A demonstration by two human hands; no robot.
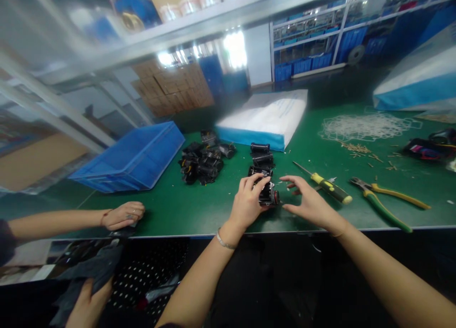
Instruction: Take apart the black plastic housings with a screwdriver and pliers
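Observation:
My left hand (248, 200) is closed around a small black part (268, 193) with a red end, holding it on the green table (199, 209) near the front edge. My right hand (309, 200) hovers just to the right of that part with its fingers spread and nothing in it. Beyond the held part stands a short row of similar black parts (261, 157). A larger heap of black parts (204, 159) lies further left.
A yellow-handled screwdriver (329, 186) and yellow-green pliers (386, 202) lie right of my hands. A blue bin (133, 157) lies tipped at the left, a white-blue bag (265, 116) behind. Another person's hand (123, 215) rests at the left table edge.

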